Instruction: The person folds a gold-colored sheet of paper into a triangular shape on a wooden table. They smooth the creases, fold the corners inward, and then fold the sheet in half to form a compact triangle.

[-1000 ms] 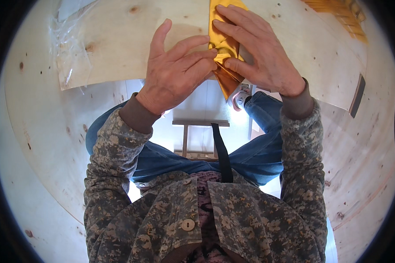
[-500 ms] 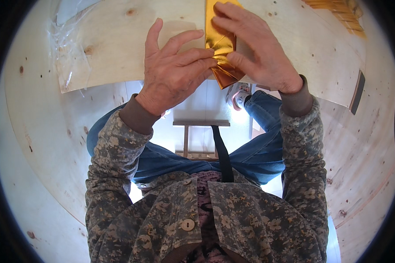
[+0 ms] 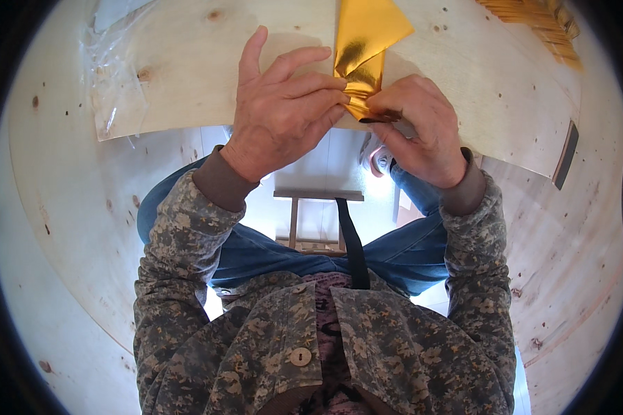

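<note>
A sheet of shiny gold foil paper, partly folded, lies at the near edge of the wooden table, with a loose flap slanting out to its right. My left hand pinches the sheet's left side at a gathered fold; its index and little fingers stand away from the paper. On the other side, my right hand is closed on the lower right corner of the foil, which curls dark between thumb and fingers. The fingertips of my right hand are partly hidden.
The wooden table curves across the top. Clear plastic wrapping lies at its left, and a stack of gold folded pieces at the far right. A dark strip sits on the right edge. Below are my legs and a wooden frame.
My right hand has come down from the upper part of the foil and closed on its lower corner. The foil's upper flap has opened out to the right. My left hand keeps its pinch.
</note>
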`<state>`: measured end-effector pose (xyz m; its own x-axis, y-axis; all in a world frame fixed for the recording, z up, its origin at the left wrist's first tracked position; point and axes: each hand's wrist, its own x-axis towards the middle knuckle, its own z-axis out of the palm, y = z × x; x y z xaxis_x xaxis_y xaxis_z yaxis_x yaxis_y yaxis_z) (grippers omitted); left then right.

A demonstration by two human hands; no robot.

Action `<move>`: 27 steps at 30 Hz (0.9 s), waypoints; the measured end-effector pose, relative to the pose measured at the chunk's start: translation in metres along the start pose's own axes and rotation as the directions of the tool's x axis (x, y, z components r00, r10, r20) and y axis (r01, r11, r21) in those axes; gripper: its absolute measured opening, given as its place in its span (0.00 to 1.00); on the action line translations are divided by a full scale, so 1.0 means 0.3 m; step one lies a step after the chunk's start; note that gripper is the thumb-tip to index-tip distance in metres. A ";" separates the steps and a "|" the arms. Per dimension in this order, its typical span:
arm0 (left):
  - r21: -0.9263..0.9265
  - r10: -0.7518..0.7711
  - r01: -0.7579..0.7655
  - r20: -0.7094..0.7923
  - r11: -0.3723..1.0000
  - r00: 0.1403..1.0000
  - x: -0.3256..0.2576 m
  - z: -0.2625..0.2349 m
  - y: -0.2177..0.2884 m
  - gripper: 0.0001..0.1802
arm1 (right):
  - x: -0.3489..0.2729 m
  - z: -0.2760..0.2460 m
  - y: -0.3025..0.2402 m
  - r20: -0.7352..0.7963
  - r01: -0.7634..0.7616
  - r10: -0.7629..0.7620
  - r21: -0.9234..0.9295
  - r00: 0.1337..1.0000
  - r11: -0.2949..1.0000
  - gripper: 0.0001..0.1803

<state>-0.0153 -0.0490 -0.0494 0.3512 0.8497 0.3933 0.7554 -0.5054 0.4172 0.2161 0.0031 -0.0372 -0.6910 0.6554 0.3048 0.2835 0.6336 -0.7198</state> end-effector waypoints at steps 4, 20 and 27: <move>-0.046 -0.041 0.041 0.004 0.998 0.999 0.008 -0.002 0.002 0.03 | -0.004 0.007 0.010 -0.051 -0.025 0.025 0.007 0.998 1.000 0.13; -0.220 -0.206 0.193 -0.036 0.956 0.978 0.028 0.014 0.000 0.08 | 0.025 0.052 -0.061 -0.131 -0.405 0.442 0.236 0.887 0.883 0.25; -0.201 -0.203 0.193 -0.027 0.960 0.979 0.039 0.011 0.004 0.13 | 0.055 0.046 -0.057 -0.088 -0.445 0.456 0.121 0.886 0.888 0.26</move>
<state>-0.0084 -0.0392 -0.0471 0.1759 0.9301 0.3223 0.6819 -0.3513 0.6415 0.1907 -0.0025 -0.0283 -0.4242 0.9056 -0.0029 0.4783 0.2213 -0.8499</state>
